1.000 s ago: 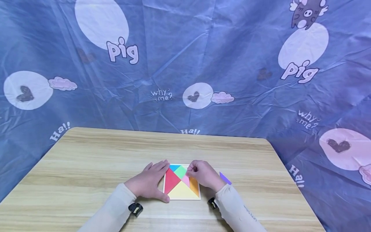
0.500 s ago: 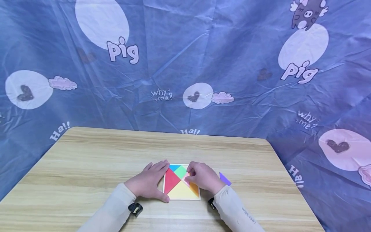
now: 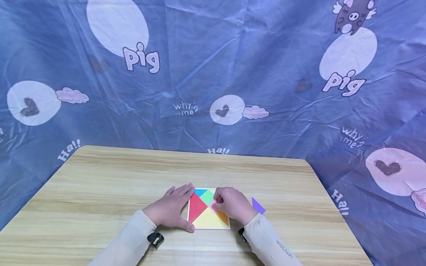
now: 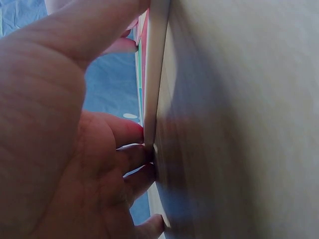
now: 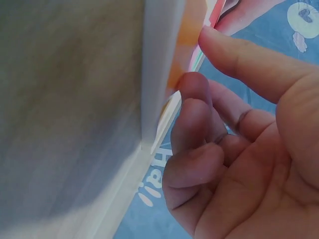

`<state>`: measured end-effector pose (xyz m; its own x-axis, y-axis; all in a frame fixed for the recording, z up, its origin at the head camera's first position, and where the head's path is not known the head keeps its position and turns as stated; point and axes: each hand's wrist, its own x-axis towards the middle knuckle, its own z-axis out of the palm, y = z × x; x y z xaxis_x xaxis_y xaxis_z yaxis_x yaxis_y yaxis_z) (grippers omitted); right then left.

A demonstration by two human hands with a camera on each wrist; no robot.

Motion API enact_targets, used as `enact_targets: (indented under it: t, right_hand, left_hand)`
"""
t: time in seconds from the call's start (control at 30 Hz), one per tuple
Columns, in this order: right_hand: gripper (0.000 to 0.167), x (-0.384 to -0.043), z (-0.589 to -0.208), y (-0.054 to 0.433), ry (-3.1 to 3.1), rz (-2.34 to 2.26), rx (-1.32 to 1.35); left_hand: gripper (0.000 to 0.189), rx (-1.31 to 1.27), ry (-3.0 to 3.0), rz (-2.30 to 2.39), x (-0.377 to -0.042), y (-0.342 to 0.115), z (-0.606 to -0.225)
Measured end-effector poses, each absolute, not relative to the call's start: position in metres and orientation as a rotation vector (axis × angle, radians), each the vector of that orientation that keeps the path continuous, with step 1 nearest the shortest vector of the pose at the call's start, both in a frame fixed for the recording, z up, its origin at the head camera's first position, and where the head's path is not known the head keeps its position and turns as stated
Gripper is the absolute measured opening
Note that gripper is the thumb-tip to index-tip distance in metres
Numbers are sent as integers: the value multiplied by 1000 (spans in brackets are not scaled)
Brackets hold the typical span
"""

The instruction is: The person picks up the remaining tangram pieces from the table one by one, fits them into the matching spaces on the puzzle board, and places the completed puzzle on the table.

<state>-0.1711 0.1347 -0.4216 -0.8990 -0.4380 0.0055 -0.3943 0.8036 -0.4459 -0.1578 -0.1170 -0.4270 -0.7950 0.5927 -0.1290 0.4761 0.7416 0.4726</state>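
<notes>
A tangram set lies in a shallow pale frame (image 3: 209,228), with a red triangle (image 3: 196,207), yellow triangle (image 3: 209,220), blue piece (image 3: 200,191), green square (image 3: 208,197) and orange piece (image 3: 223,218). My left hand (image 3: 169,210) rests along the frame's left side, fingers extended, thumb at the near left corner. Over the upper right part of the frame, my right hand (image 3: 234,204) has its thumb and curled fingers at the pink tangram piece (image 3: 213,207), pinching it. That hand covers the frame's upper right corner. In the right wrist view, the fingertips (image 5: 193,84) touch the puzzle's surface.
A purple tangram piece (image 3: 258,205) lies on the wooden table (image 3: 133,166), just right of my right wrist. Blue printed cloth (image 3: 199,74) hangs behind and beside the table. Each wrist wears a black strap mount (image 3: 155,240).
My right hand has shifted slightly and its thumb has moved down over the pink piece, with the fingers curled closer. My left hand stays where it was.
</notes>
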Motion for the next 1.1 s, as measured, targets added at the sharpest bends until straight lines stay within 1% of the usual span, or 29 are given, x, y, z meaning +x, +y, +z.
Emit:
enact_targets:
  t: [0.37,0.67,0.9,1.0,1.1]
  right_hand:
    - [14,-166,-418,136,2888,-594,-690]
    - [26,-168,-419,136,2858,-672,-622]
    - [34,-167,-422,137,2896,-633,-528]
    - [35,-168,-422,139,2903,-608,-512]
    - [29,-168,-420,141,2911,-601,-554]
  left_hand:
    - [124,835,2682,622,-155,-115,-428]
    - [124,842,2687,620,-156,-115,-427]
    - [125,824,2677,614,-155,-115,-428]
    - [126,826,2680,604,-156,-115,-428]
    - [125,824,2680,606,-156,-115,-428]
